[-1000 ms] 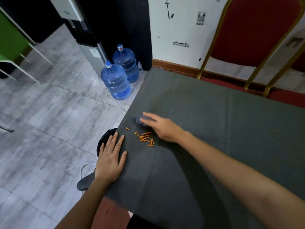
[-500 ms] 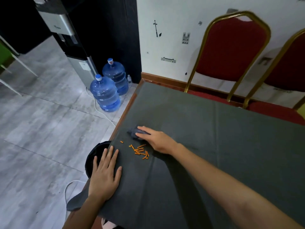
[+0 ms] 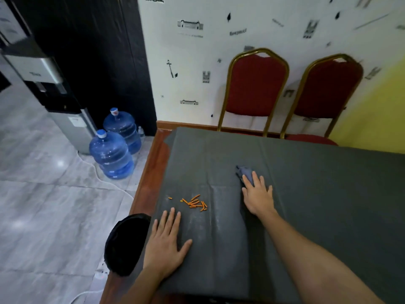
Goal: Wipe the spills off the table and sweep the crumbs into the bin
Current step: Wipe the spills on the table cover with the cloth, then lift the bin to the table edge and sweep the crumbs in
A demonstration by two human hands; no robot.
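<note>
A small pile of orange crumbs [image 3: 195, 203] lies on the dark grey tablecloth [image 3: 317, 194] near the table's left edge. My right hand [image 3: 258, 195] lies flat to the right of the crumbs, its fingers pressing a small blue-grey cloth [image 3: 243, 172] onto the tablecloth. My left hand [image 3: 166, 242] rests flat and empty on the cloth near the left edge, just below the crumbs. A black bin [image 3: 126, 243] stands on the floor beside the table, right next to my left hand.
Two red chairs [image 3: 256, 88] with gold frames stand behind the table against the wall. Two blue water jugs [image 3: 111, 154] and a water dispenser [image 3: 54, 95] stand on the grey tiled floor at left. A white cable [image 3: 103, 178] runs across the floor.
My right hand has slid the blue-grey cloth to the right, away from the crumbs. The camera has tilted up. My left hand stays flat by the table edge.
</note>
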